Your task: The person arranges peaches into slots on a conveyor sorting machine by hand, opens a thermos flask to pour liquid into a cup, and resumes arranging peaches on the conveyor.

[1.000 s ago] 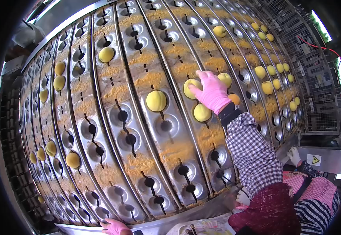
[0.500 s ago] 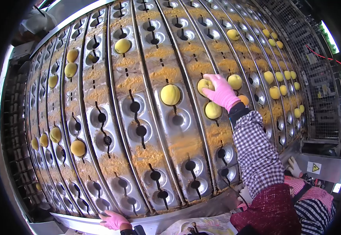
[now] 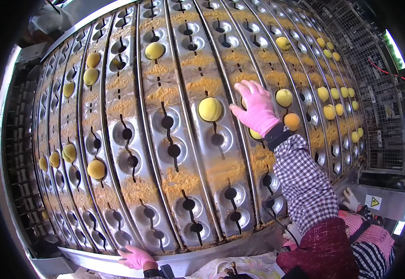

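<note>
My right hand, in a pink glove, is stretched over a steel tray of paired round cups, its fingers extended and a little apart. Beneath it a yellow peach is mostly hidden, and another yellow peach shows only its edge below the palm. Left of the fingers, a large yellow peach sits in a cup. To the right are a yellow peach and an orange-toned peach. My left hand, also pink-gloved, rests with fingers apart on the metal front rail.
More peaches sit in cups at the left and far right. Orange pulp coats strips between the cups. A roller chain runs along the left side. At the lower right are another person's gloved hand and a warning-labelled metal box.
My right hand has gone from curling at a peach to lying flatter over it, now covering more of both peaches. The scene has shifted slightly in view. My left hand stays on the rail.
</note>
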Action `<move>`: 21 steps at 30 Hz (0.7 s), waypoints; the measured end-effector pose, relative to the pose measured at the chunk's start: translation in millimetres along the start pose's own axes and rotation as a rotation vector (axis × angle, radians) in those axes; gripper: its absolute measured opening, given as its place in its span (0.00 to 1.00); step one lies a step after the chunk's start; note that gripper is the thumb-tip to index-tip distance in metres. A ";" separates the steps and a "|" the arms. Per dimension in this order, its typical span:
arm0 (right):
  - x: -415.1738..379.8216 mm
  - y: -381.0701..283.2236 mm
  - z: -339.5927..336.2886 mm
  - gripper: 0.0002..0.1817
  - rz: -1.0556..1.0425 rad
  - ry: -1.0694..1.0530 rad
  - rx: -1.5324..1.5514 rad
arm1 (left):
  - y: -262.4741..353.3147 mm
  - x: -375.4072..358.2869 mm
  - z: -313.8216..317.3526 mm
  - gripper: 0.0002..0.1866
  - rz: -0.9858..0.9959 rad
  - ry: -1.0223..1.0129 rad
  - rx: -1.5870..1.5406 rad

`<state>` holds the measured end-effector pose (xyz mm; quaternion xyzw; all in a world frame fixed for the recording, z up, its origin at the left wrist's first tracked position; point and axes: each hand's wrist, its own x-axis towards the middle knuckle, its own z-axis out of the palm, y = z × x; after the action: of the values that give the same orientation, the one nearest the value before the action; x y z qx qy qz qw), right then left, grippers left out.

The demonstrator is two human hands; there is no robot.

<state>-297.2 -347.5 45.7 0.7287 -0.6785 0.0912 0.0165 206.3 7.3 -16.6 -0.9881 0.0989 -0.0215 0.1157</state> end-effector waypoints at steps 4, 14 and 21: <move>11.7 -54.0 23.1 0.37 -0.063 -0.054 0.087 | 0.0 -1.9 -0.7 0.34 0.011 0.014 -0.015; 8.6 -63.9 14.9 0.34 0.008 -0.135 0.187 | -4.3 16.7 2.6 0.34 0.020 0.036 -0.021; -59.8 24.4 -4.8 0.27 0.397 0.133 0.682 | -13.5 68.6 4.3 0.35 0.024 0.020 -0.048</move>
<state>-325.7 -289.8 38.8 0.5396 -0.7344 0.3596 -0.2006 276.4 7.4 -16.3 -0.9891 0.1123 -0.0278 0.0910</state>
